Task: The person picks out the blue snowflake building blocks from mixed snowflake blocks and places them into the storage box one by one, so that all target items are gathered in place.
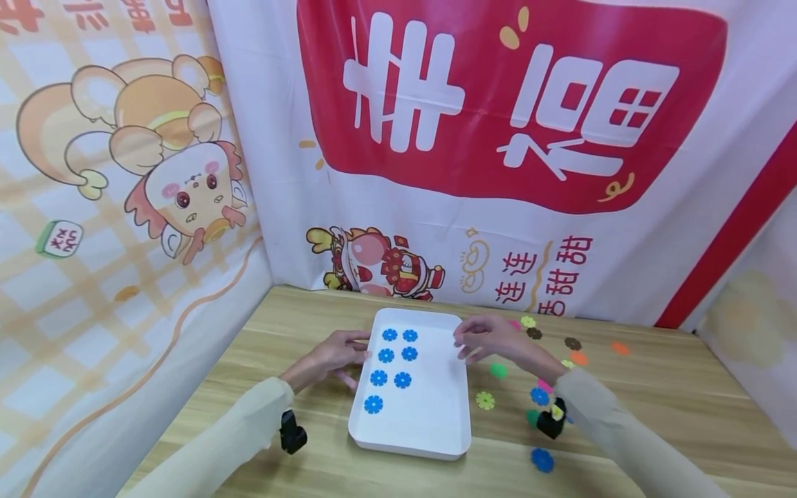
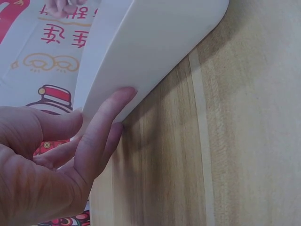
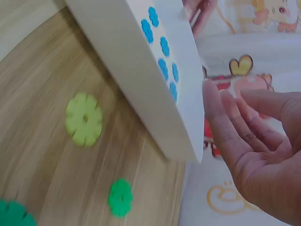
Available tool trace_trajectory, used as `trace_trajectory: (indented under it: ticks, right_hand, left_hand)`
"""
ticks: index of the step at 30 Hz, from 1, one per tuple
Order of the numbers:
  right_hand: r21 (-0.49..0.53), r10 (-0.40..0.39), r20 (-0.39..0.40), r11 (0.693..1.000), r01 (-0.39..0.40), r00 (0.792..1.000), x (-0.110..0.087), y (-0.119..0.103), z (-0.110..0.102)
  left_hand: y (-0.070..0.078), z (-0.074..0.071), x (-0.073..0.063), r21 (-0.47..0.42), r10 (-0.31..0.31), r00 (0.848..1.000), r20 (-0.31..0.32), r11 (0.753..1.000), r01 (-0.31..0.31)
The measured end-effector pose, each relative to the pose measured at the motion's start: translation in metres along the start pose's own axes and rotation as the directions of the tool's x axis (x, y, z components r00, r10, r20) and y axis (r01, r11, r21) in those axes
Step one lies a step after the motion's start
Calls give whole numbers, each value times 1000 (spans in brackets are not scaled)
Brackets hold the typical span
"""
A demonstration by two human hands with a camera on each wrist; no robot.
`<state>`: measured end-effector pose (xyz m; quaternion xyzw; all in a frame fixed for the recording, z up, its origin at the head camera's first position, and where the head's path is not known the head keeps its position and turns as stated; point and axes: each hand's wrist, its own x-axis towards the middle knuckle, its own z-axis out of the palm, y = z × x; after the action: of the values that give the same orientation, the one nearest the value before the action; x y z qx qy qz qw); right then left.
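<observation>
A shallow white tray (image 1: 429,415) lies on the wooden table, with several blue snowflake discs (image 1: 402,380) set in two columns on its left half. At the tray's left wall, my left hand (image 1: 336,353) holds the edge; the left wrist view shows the thumb at the rim and fingers against the outer wall. Over the far right rim, my right hand (image 1: 488,337) hovers with fingers loosely bent. Nothing shows between its thumb and fingers in the right wrist view. A yellow-green disc (image 3: 84,119) and a green disc (image 3: 120,197) lie outside the tray.
Right of the tray, loose discs are scattered on the table: blue (image 1: 542,460), orange (image 1: 620,348), brown (image 1: 572,344), pink and green, some partly behind the right forearm. Printed cloths (image 1: 386,200) hang behind and at the left of the table.
</observation>
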<state>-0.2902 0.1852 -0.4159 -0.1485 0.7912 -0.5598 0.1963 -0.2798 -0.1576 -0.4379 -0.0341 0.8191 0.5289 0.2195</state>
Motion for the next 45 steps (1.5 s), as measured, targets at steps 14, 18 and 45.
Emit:
trace_trajectory:
  ticks: [14,18,45]
  right_hand:
    - [-207,-47,18,977,49,999,-74,55,-70]
    - [-275,-34,76,960,54,997,-89,74,-87]
    - [-530,-150,33,835,145,988,-99,123,-85]
  left_hand:
    - [-3,-2,3,-12,6,1000,10,1000,-6]
    - [-5,-1,4,-11,14,1000,18,1000,-14]
    - [-7,-2,3,-36,4,1000,9,999,-4]
